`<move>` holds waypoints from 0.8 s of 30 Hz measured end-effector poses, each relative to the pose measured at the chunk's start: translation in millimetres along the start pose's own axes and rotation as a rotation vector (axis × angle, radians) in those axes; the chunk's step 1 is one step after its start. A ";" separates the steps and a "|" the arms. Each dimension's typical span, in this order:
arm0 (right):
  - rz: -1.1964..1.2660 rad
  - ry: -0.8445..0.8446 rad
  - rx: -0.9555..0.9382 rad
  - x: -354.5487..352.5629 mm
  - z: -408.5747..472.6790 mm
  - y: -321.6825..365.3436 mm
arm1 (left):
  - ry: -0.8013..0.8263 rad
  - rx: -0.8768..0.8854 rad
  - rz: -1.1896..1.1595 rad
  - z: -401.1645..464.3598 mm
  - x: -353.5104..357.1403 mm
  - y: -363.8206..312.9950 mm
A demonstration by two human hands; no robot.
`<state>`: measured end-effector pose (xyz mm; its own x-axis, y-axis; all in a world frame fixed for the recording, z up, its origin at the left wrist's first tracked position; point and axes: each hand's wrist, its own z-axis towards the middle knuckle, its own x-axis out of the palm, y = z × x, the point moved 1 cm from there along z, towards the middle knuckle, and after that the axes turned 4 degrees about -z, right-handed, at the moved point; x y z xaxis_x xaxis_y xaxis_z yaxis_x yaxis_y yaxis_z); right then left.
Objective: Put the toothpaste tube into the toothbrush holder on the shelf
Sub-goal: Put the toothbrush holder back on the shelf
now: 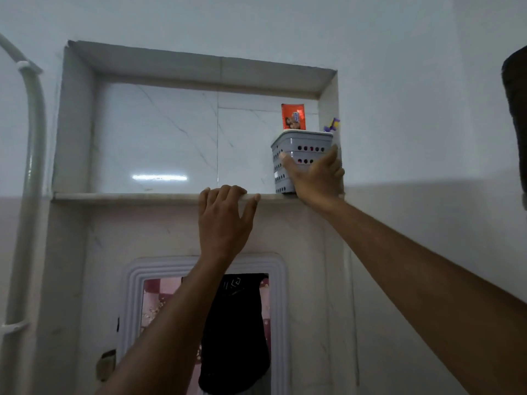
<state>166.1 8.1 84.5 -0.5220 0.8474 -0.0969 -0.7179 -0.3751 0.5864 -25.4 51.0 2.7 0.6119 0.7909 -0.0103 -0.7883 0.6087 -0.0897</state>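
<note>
**Steadying the holder at the shelf's right end**

Right hand (315, 178) is wrapped around the grey perforated toothbrush holder (299, 143), thumb on its front wall, fingers closed round its right side. Holder stands upright at the right end of the shelf (128, 196), close to the front edge and near the niche's right wall. Orange-red toothpaste tube (293, 116) stands upright, its top showing above the rim; it appears to be inside the holder, though it could be standing behind it. Left hand (225, 218) holds nothing, fingers curled over the shelf's front lip.

Judgement: slide the holder back from the edge, base kept flat. Right wall leaves little clearance; the shelf to the left is open.
</note>
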 end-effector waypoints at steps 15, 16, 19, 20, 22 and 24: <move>-0.320 0.157 -0.158 17.5 -12.0 -30.6 | -0.013 -0.016 0.031 0.4 -0.3 -6.9; -0.326 0.163 -0.154 18.2 -11.6 -30.6 | -0.010 -0.020 0.034 0.4 -0.6 -7.4; -0.345 0.167 -0.138 19.5 -11.2 -29.0 | 0.006 -0.027 0.027 0.9 -3.2 -9.7; -0.348 0.160 -0.137 19.6 -11.2 -29.3 | 0.016 -0.029 0.026 1.0 -4.4 -10.0; -0.348 0.134 -0.152 19.3 -11.4 -30.6 | 0.031 -0.027 0.023 1.6 -7.9 -10.6; -0.330 0.137 -0.157 18.5 -10.5 -33.2 | 0.052 -0.017 0.024 1.9 -9.3 -9.6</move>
<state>175.5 32.3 54.8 -0.2997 0.8784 -0.3723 -0.9138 -0.1521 0.3766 -23.7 37.9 5.6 0.5959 0.8005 -0.0642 -0.8017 0.5883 -0.1060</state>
